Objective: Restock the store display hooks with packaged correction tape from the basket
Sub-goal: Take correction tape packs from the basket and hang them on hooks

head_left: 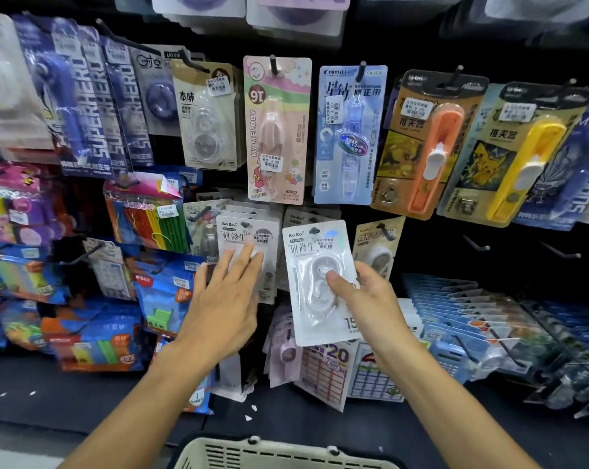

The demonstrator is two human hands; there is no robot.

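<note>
So the white BoBo correction tape pack is in the right hand, thumb pinching the front of the clear blister and the other fingers hidden behind the card. It's held up tilted a bit, right of the hanging stack of the same BoBo packs and just below the blue Hangli pack. Its top hole looks to be at a hook, but I can't tell if it's actually threaded on.

The left hand is flat, fingers straight and together, fingertips pressing on the front pack of that hanging stack. Both forearms reach up and forward from the bottom of the shot.

The beige basket sits well below the stack, only its rim showing at the bottom edge. The pink My Melody pack hangs straight above the stack.
</note>
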